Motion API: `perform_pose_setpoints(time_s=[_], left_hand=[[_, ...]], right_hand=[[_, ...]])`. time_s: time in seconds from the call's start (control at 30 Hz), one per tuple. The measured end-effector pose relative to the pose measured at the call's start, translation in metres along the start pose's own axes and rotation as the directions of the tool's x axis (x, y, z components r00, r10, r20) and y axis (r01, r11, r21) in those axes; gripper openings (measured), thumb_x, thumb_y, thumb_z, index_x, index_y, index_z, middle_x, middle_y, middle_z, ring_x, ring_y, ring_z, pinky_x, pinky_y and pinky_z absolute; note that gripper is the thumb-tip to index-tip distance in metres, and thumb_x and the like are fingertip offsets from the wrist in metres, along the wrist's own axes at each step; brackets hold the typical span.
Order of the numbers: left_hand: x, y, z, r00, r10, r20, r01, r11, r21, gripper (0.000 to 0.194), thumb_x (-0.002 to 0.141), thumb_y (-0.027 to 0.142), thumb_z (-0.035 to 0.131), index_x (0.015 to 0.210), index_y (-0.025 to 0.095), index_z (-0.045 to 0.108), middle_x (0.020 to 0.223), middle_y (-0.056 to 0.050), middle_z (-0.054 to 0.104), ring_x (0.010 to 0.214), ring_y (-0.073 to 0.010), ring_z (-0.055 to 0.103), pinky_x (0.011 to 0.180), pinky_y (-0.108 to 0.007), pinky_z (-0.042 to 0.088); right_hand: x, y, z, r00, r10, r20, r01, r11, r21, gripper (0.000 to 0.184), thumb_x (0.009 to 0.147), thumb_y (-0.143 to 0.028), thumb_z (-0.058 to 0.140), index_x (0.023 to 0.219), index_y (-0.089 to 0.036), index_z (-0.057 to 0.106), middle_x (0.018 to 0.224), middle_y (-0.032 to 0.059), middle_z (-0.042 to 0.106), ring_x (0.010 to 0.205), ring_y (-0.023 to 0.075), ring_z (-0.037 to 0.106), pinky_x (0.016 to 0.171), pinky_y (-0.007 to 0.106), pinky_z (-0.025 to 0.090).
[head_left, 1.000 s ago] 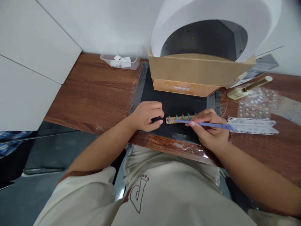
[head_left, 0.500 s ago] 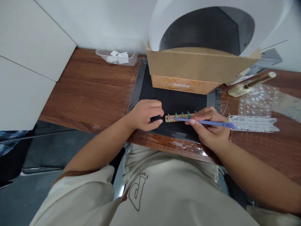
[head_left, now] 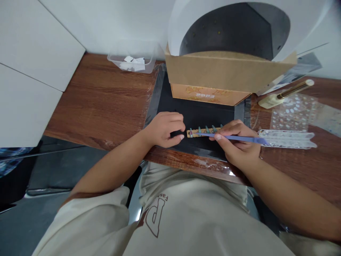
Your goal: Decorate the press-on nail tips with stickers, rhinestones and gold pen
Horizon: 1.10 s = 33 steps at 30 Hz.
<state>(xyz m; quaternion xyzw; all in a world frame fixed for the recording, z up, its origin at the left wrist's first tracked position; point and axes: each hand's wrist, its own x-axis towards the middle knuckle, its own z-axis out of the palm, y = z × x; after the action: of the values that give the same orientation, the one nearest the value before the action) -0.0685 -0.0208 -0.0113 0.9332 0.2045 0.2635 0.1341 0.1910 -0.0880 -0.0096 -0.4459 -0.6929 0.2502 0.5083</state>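
Note:
On the black mat (head_left: 183, 110) lies a narrow tan strip (head_left: 195, 133) carrying several teal false nails (head_left: 207, 129) in a row. The leftmost nail (head_left: 190, 133) has small shiny, pinkish decoration on it. My right hand (head_left: 238, 142) pinches purple tweezers (head_left: 237, 138) between thumb and fingers, covering the strip's right end. Their thin tip points left and is near the leftmost nail; contact cannot be made out. Just left of the strip, my left hand (head_left: 167, 129) rests with fingers curled and thumb apart from them, holding nothing visible.
Behind the mat stand a cardboard box (head_left: 229, 71) and a white lamp-like housing (head_left: 176, 32). To the right are a gold-capped bottle (head_left: 271, 101), sticker sheets (head_left: 290, 113) and a clear plastic tray (head_left: 290, 138). A clear bin (head_left: 149, 65) holds white pieces at back left.
Both hands and the tweezers stay nearly in place. The view has shifted only slightly.

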Motion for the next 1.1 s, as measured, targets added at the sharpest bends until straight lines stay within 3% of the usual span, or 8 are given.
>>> perform_pose_setpoints(time_s=[0.3, 0.5, 0.73, 1.1], left_hand=[[0.007, 0.004, 0.004, 0.979, -0.147, 0.141, 0.152, 0.988, -0.026, 0.034, 0.083, 0.049, 0.061, 0.097, 0.018, 0.062, 0.085, -0.005, 0.065, 0.078, -0.0195, 0.060, 0.071, -0.032, 0.047], [0.008, 0.005, 0.010, 0.972, -0.158, 0.175, 0.148, 0.986, 0.071, 0.021, 0.085, 0.038, 0.063, 0.085, 0.018, 0.066, 0.083, -0.005, 0.066, 0.076, -0.0189, 0.058, 0.070, -0.032, 0.043], [0.008, 0.005, 0.010, 0.973, -0.150, 0.178, 0.138, 0.987, 0.078, 0.021, 0.085, 0.039, 0.062, 0.083, 0.019, 0.066, 0.078, -0.004, 0.065, 0.074, -0.0185, 0.056, 0.068, -0.032, 0.041], [0.010, 0.006, 0.008, 0.962, -0.164, 0.218, 0.152, 0.986, 0.072, 0.020, 0.086, 0.037, 0.061, 0.085, 0.018, 0.067, 0.079, -0.004, 0.064, 0.076, -0.0188, 0.055, 0.071, -0.032, 0.041]], right_hand=[[-0.001, 0.002, 0.001, 1.000, -0.013, 0.003, 0.013, 1.000, 0.025, 0.012, 0.082, -0.024, 0.075, 0.077, -0.028, 0.064, 0.067, -0.0018, 0.072, 0.060, 0.0186, 0.065, 0.066, 0.041, 0.049], [-0.001, 0.003, 0.000, 1.000, -0.018, 0.002, 0.018, 1.000, 0.007, 0.012, 0.082, -0.025, 0.075, 0.077, -0.028, 0.064, 0.068, -0.0013, 0.072, 0.062, 0.0186, 0.064, 0.066, 0.040, 0.049], [0.000, 0.000, 0.000, 1.000, 0.007, 0.006, -0.007, 1.000, -0.013, 0.014, 0.083, -0.029, 0.074, 0.075, -0.028, 0.063, 0.066, -0.0010, 0.072, 0.061, 0.0189, 0.064, 0.064, 0.040, 0.049], [-0.002, 0.005, -0.001, 1.000, -0.029, 0.013, 0.029, 1.000, -0.011, 0.012, 0.081, -0.020, 0.075, 0.077, -0.025, 0.064, 0.068, -0.0019, 0.071, 0.062, 0.0165, 0.063, 0.063, 0.036, 0.048]])
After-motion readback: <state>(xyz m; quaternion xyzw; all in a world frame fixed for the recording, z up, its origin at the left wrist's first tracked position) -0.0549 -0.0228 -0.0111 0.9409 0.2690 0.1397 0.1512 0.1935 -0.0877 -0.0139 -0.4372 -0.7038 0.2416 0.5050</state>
